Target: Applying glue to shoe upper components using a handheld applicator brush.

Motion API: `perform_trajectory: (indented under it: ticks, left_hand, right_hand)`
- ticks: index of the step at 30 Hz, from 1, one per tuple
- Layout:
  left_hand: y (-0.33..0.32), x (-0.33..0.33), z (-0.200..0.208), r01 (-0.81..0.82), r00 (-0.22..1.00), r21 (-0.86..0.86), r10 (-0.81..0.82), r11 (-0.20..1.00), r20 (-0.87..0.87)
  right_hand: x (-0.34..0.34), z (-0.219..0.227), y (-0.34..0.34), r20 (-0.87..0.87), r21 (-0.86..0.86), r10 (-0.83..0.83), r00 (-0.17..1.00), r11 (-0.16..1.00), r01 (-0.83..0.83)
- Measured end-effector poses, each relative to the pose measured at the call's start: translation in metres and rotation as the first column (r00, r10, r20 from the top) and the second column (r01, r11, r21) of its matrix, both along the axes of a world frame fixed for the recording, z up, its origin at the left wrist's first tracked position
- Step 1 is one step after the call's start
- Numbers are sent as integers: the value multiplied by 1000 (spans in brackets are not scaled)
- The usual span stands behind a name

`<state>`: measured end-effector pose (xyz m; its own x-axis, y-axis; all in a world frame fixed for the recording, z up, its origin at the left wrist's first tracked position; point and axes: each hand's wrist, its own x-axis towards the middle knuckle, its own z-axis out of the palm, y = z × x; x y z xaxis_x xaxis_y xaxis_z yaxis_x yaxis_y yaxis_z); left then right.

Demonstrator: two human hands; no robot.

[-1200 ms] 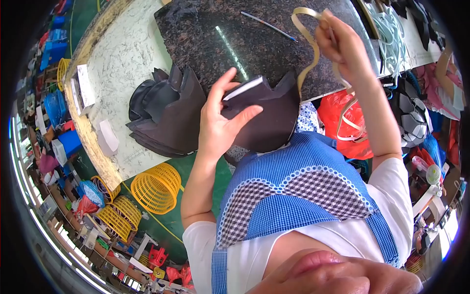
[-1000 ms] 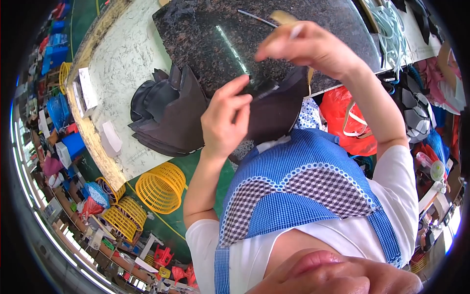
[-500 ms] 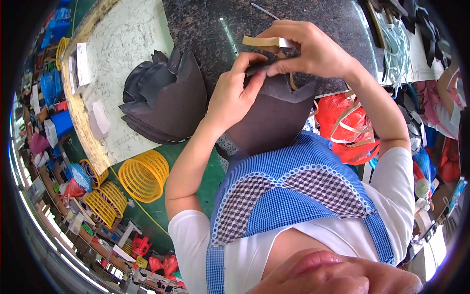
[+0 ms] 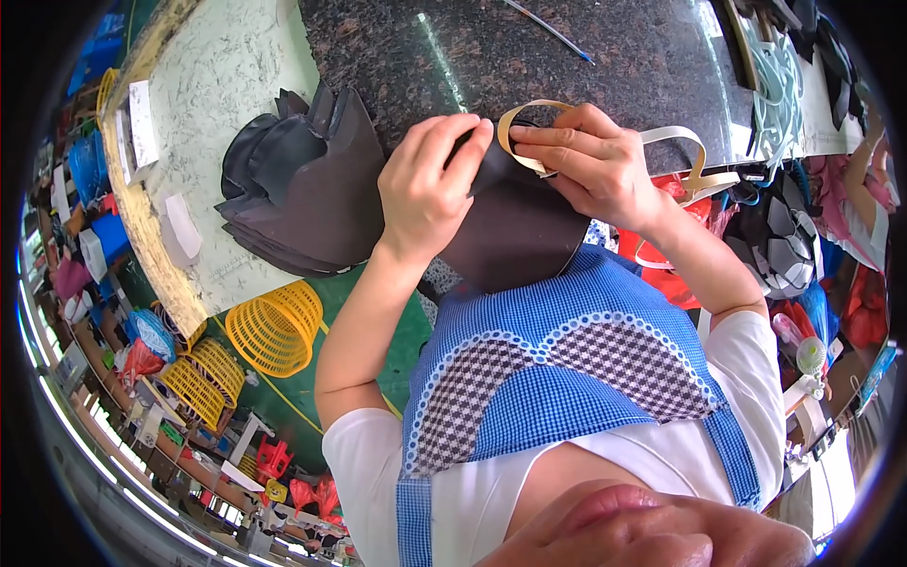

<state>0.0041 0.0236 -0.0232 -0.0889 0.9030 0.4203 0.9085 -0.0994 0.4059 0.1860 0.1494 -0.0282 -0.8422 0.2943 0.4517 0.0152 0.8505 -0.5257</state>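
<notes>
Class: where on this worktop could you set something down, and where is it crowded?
Bare: dark stone slab left of the slim pen; pale board between the white box and stacked dark pieces. Crowded: the slab's near edge, where left hand, right hand, dark piece and tan strip gather.

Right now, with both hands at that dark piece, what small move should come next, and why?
Perhaps the right hand should ease the narrow tan strip against the upper edge of the dark brown, curved flat piece: the strip loops out from its fingers near that edge, where the left hand's bent fingers could steady the piece. Actual contact is unclear.
</notes>
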Motion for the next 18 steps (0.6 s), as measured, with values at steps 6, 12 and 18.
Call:
perform_trajectory:
  ticks: [6,12,18]
  left_hand:
    - [-6,3,7,43,960,-116,-73,992,-269]
    - [-21,-9,20,152,941,-360,-246,920,-231]
    - [-39,-35,26,164,982,-350,-185,922,-28]
  right_hand:
    - [4,9,-6,105,-6,-64,992,998,65]
    - [2,28,-3,180,-29,7,984,1000,-2]
    - [23,30,-13,271,-57,-18,962,998,34]
